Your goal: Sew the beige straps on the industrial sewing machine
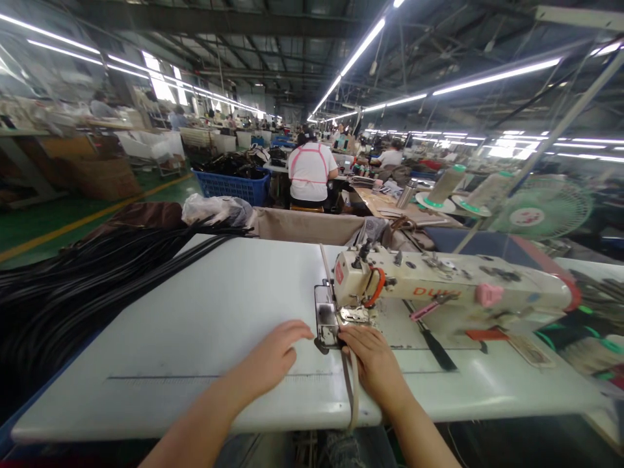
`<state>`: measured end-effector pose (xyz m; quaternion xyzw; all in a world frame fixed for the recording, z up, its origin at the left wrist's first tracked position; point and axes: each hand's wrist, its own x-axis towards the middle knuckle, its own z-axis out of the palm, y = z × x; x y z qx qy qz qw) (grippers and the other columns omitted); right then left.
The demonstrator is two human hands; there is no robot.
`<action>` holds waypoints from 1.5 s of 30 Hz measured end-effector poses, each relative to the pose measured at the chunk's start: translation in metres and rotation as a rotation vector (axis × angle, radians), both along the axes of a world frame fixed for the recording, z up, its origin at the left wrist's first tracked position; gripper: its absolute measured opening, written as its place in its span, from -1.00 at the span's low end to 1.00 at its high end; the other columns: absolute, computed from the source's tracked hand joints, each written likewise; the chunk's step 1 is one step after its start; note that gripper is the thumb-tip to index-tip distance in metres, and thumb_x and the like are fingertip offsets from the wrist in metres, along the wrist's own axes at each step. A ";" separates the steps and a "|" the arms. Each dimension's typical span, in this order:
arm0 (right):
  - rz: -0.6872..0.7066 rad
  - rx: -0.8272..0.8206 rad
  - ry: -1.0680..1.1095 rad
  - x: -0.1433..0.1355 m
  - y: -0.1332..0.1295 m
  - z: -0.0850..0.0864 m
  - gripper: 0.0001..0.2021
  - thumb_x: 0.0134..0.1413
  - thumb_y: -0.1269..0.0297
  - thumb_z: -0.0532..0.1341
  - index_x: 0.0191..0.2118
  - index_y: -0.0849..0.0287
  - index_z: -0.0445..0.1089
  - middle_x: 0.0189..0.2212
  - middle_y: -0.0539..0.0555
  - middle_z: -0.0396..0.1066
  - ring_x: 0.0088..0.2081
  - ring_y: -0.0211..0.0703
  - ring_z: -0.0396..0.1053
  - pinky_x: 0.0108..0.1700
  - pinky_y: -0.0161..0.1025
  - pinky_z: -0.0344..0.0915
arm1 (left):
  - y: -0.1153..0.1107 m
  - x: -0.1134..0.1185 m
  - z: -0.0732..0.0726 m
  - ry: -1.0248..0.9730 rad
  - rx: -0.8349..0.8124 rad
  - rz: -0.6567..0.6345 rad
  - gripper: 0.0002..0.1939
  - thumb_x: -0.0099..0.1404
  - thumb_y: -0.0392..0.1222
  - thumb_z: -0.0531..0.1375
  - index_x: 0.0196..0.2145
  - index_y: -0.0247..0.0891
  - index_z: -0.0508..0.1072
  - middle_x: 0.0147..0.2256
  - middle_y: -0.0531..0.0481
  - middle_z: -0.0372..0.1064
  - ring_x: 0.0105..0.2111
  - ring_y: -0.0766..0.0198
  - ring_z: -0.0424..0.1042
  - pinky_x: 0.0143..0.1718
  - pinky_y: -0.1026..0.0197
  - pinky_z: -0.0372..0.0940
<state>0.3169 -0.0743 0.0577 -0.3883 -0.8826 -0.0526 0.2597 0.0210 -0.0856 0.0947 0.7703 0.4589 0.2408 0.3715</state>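
Observation:
A white sewing machine (pixel 453 286) stands on the right part of a pale table (pixel 234 299). A narrow light strip (pixel 354 390) runs from the needle area toward me and hangs over the front edge; more of it shows behind the machine head. My right hand (pixel 371 357) rests on the strip just in front of the presser foot, fingers bent over it. Left of the metal needle plate (pixel 326 315), my left hand (pixel 277 354) hovers with thumb and fingers apart, holding nothing.
Long black strips (pixel 97 279) are heaped along the left edge. Pink-handled snips (pixel 429 307) and a black-bristled brush (pixel 439 351) lie by the machine. Behind are a fabric-lined bin (pixel 307 224), thread cones (pixel 446 185), a green fan (pixel 541 208), a blue basket (pixel 234 186) and a seated person (pixel 312 172).

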 end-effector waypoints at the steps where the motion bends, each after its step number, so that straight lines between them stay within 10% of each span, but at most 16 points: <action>1: 0.002 -0.001 0.001 0.000 0.000 0.000 -0.70 0.45 0.34 0.15 0.15 0.05 0.53 0.10 0.14 0.58 0.13 -0.01 0.52 0.21 0.07 0.41 | 0.016 0.002 -0.002 0.077 0.041 0.062 -0.35 0.11 -0.43 -0.02 0.11 -0.19 0.51 0.27 -0.06 0.39 0.31 0.19 0.31 0.48 0.06 0.07; 11: 0.036 -0.011 -0.020 0.001 -0.001 0.005 -0.71 0.49 0.33 0.10 0.15 0.11 0.50 0.12 0.16 0.56 0.16 0.01 0.49 0.22 0.07 0.41 | 0.151 0.049 -0.034 0.445 0.126 0.232 -0.43 0.42 -0.13 0.10 0.31 -0.42 0.34 0.41 -0.31 0.18 0.46 -0.16 0.03 0.47 -0.12 0.01; 20: 0.018 -0.008 -0.039 0.001 -0.002 0.005 -0.71 0.47 0.32 0.12 0.17 0.08 0.48 0.13 0.16 0.55 0.14 0.03 0.51 0.19 0.08 0.46 | 0.210 0.103 -0.041 0.364 0.166 0.226 -0.36 0.38 -0.12 0.16 0.35 -0.41 0.26 0.41 -0.33 0.15 0.50 -0.17 -0.08 0.49 -0.12 -0.09; 27: 0.043 0.058 -0.063 0.008 0.003 -0.004 -0.69 0.44 0.35 0.13 0.18 0.08 0.47 0.11 0.16 0.56 0.12 0.03 0.53 0.15 0.03 0.49 | 0.208 0.108 -0.041 0.206 0.160 0.402 -0.50 0.32 -0.18 0.20 0.18 -0.41 0.42 0.32 -0.39 0.28 0.46 -0.12 0.02 0.49 -0.14 -0.17; 34: 0.053 0.061 -0.075 0.011 0.007 -0.008 -0.67 0.45 0.35 0.12 0.21 0.07 0.46 0.11 0.18 0.56 0.12 0.03 0.53 0.17 0.03 0.48 | 0.202 0.072 -0.037 -0.143 0.001 0.746 -0.90 0.19 -0.25 0.24 -0.31 -0.27 0.52 -0.01 -0.26 0.52 0.11 -0.03 0.43 0.21 0.04 0.22; 45: 0.030 0.029 -0.017 0.001 0.004 -0.003 -0.71 0.50 0.30 0.10 0.15 0.11 0.50 0.09 0.17 0.57 0.12 0.04 0.52 0.17 0.10 0.43 | 0.121 0.003 -0.021 -0.917 -0.270 0.606 -0.63 -0.08 -0.05 0.44 -0.40 -0.23 0.40 -0.40 0.01 0.46 -0.30 0.23 0.48 -0.03 0.04 0.44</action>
